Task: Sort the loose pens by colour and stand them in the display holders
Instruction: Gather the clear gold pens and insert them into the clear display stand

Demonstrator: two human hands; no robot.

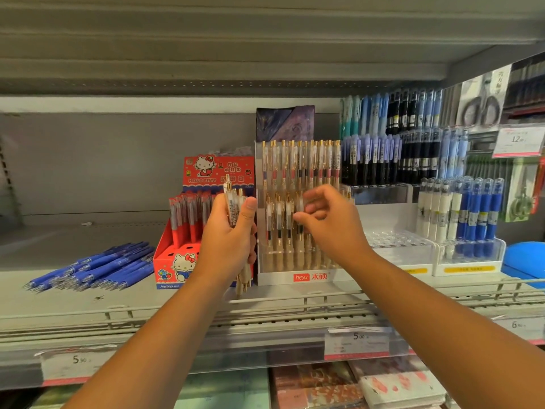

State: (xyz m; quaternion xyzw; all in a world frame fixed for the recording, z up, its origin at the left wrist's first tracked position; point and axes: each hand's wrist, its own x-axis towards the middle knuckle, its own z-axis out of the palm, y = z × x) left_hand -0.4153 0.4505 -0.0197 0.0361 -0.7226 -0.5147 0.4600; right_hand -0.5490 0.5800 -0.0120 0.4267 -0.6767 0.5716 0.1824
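Several cream-barrelled pens with gold clips (235,202) stood upright in the left hand (227,236). Its fingers and thumb were wrapped round the bundle, and the tips pointed down below the palm. Just right of that hand, the right hand (331,225) was at the front row of the clear acrylic tiered display holder (277,277). Its thumb and curled fingers were drawn close about the top of one cream pen in that row (299,228), but blur hid the contact, so I could not tell whether they pinched it. Behind those fingers a back row of matching pens (300,163) stood in a close line. Well to the left of the left hand, a heap of loose blue plastic pens (94,267) lay flat on the grey metal shelf (191,299). A red cartoon-printed cardboard pen box (177,261) sat between heap and hand.

The step looked like seating one cream pen in a free socket. It would go best with the pen kept vertical, tip first, and lowered straight so its neighbours were not knocked. The clip wanted turning to face front like the rest. The left-hand bundle wanted a firm grip close by, so the next pen could be drawn off cleanly.
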